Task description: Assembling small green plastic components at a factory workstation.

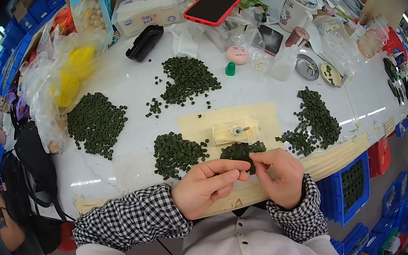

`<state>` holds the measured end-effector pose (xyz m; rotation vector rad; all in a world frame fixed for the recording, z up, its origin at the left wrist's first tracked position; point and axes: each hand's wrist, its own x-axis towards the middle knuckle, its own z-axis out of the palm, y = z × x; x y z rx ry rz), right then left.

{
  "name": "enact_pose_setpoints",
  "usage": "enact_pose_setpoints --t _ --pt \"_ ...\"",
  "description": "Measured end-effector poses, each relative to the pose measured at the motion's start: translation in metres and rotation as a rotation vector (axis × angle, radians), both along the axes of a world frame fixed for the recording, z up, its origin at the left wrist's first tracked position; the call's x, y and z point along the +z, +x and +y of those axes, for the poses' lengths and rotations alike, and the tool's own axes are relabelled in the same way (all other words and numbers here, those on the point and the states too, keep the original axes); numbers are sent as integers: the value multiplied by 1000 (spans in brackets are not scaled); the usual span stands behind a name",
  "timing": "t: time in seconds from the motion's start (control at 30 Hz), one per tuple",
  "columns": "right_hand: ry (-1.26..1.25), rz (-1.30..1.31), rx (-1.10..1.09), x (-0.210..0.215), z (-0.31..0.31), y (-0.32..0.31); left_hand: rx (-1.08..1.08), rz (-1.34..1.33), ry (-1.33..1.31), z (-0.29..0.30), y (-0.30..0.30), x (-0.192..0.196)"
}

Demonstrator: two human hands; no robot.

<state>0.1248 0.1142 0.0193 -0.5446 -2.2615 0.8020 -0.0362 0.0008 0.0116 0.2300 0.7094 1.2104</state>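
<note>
Over the table's front edge, my left hand [210, 182] is closed, with thumb and index finger brought together. My right hand [281, 175] is closed in a pinch beside it, the fingertips of both hands almost meeting. Whatever is between the fingertips is hidden or too small to name. Right behind them is a dark green bumpy piece or cluster [240, 150]; whether a hand touches it, I cannot tell. A cream block with a small metal pin [239, 130] stands beyond that on a yellowish taped patch [193, 122]. Small dark green round parts lie in a heap [179, 154] left of it.
More green heaps lie at far left [96, 123], at the back [186, 81] and at right [318, 118]. Behind stand a clear plastic box [147, 10], a red-cased phone [214, 5], a black case [145, 43] and a mug [296, 9]. A blue crate [334, 198] sits below right.
</note>
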Motion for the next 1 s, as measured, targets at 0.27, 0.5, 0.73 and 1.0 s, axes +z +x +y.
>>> enact_pose_setpoints --t 0.27,0.5,0.73,1.0 --pt "-400 178 -29 6 -13 -4 98 -48 18 0 -8 -4" --pt "-464 174 113 9 -5 -7 141 -9 73 -1 -8 -3" --pt "-785 216 176 1 -11 -8 142 40 53 -1 -9 0" --pt "-940 244 236 1 -13 -12 155 55 68 -2 -9 -5"
